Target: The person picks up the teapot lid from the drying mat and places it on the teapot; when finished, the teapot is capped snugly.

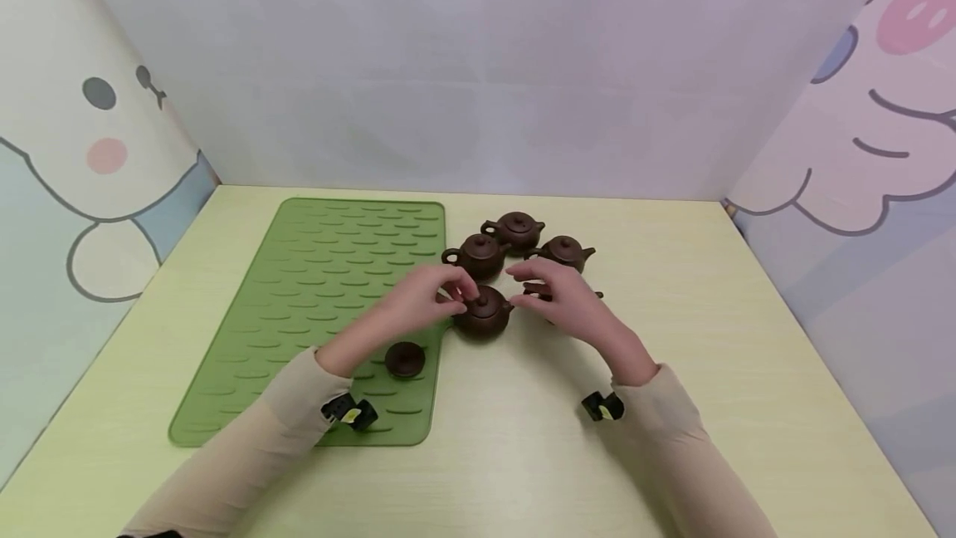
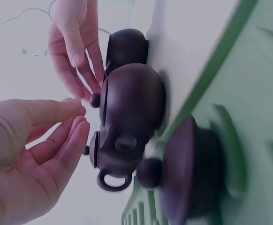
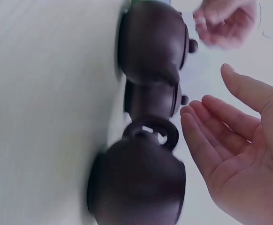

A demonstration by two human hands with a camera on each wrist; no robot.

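My left hand (image 1: 421, 299) hovers beside the lid knob of the nearest dark brown teapot (image 1: 481, 322). Its thumb and fingers are loosely bent, and nothing shows between them in the left wrist view. On the other side of that pot, by its spout, is my right hand (image 1: 556, 293), fingers spread and holding nothing. Below the right hand stands another teapot (image 3: 139, 183), mostly hidden by it in the head view; no knob shows on this pot in the right wrist view. A loose brown lid (image 1: 406, 359) lies knob up on the green mat (image 1: 299, 339).
Behind the hands stand more lidded teapots: one at the back (image 1: 518, 231), one at the left (image 1: 478, 260) and one at the right (image 1: 565, 251). They are close together on the pale wooden table (image 1: 672, 289), just right of the mat's edge. A grey-white wall (image 1: 478, 106) borders the table's back.
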